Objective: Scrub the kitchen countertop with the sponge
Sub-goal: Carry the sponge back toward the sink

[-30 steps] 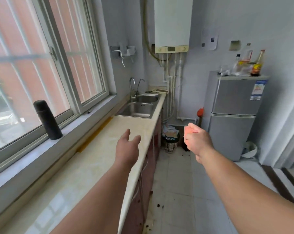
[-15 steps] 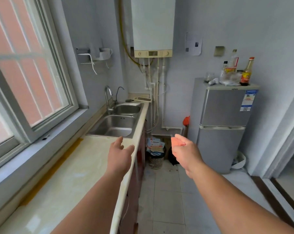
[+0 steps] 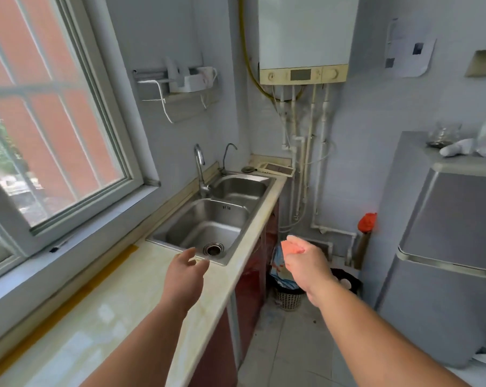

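From my seat I saw the right hand (image 3: 306, 263) held out over the floor, off the front edge of the bench (image 3: 130, 286), with its fingers curled around the pink sponge (image 3: 291, 247); only the sponge's upper end showed, poking out of the fist toward 11 o'clock. The sponge was in the air, not touching the bench, and lay at about 3 o'clock from the left hand (image 3: 184, 277), well apart from it. The left hand hovered above the pale bench surface with fingers loosely spread and holding nothing, its fingertips reaching toward 12 o'clock, just short of the near rim of the steel double sink (image 3: 180, 227). I could not tell whether that hand touched the bench. At 12 o'clock beyond the sink a faucet (image 3: 200, 169) stood at the back edge. A grey fridge (image 3: 445, 261) stood at 3 o'clock, and a small basket (image 3: 289, 298) sat on the floor below the right hand.
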Motion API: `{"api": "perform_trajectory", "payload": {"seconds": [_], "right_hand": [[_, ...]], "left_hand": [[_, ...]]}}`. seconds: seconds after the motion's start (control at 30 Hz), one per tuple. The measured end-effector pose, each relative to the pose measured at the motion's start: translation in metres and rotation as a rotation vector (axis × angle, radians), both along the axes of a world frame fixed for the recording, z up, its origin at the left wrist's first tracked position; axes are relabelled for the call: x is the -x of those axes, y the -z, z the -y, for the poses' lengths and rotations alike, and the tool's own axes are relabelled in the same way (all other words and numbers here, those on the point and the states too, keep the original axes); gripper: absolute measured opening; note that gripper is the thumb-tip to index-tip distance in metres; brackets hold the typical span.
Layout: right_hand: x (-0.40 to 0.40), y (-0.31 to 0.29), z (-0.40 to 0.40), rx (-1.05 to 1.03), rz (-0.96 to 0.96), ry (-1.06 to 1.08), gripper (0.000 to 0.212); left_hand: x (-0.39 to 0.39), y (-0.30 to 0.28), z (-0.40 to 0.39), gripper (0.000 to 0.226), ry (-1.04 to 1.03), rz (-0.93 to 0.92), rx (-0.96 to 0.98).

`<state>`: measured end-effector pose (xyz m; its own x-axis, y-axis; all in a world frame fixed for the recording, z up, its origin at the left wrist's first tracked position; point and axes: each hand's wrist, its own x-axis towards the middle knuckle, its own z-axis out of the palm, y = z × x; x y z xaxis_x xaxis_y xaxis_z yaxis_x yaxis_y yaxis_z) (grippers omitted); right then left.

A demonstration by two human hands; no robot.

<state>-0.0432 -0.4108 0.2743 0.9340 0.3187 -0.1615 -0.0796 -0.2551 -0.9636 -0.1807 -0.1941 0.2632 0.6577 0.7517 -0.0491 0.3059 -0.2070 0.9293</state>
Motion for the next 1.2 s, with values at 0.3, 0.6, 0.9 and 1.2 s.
{"api": "perform_trajectory", "payload": {"seconds": [0.3,0.6,0.9,1.2], "right_hand": [[-0.118,0.016,-0.107,0.031,-0.023,-0.198,0.038],[-0.229,0.049,-0.248,0.234,-0.014,-0.402,0.013],[-0.267,0.124,-0.375,0.364,-0.056,-0.746,0.033],[-0.301,0.238,-0.447,0.613,-0.079,-1.171,0.042]], "left_hand": [[-0.099,0.026,-0.077,0.053,-0.144,-0.025,0.027],[-0.168,0.093,-0.209,0.053,-0.289,-0.141,0.021],[-0.185,0.165,-0.231,0.056,-0.349,-0.471,-0.154],[-0.234,0.236,-0.218,0.083,-0.461,-0.801,-0.186]]}}
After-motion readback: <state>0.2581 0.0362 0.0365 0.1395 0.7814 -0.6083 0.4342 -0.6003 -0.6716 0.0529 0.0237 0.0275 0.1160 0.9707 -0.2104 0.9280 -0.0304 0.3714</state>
